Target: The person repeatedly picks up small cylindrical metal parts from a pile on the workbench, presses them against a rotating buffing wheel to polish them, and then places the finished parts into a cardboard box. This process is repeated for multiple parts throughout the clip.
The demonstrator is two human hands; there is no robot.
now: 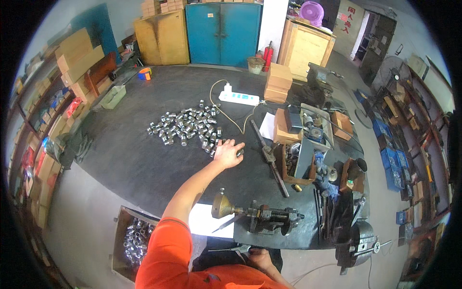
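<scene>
My left hand reaches over the dark table, its fingers curled around a small metal fitting. Just beyond it spreads a loose pile of short, shiny metal fittings. Low in front of my body, my right hand is closed around a grey metal tool with a thin, long handle; its exact kind is unclear. Between the hands stands a dark metal clamping fixture with a brass cup-shaped end. Under that end lies a white sheet.
Below the table's left front edge, a bin holds more fittings. A long-handled bar wrench, open boxes of parts and blue gloves lie to the right. A bench vise sits at the right corner; a white power strip lies farther back.
</scene>
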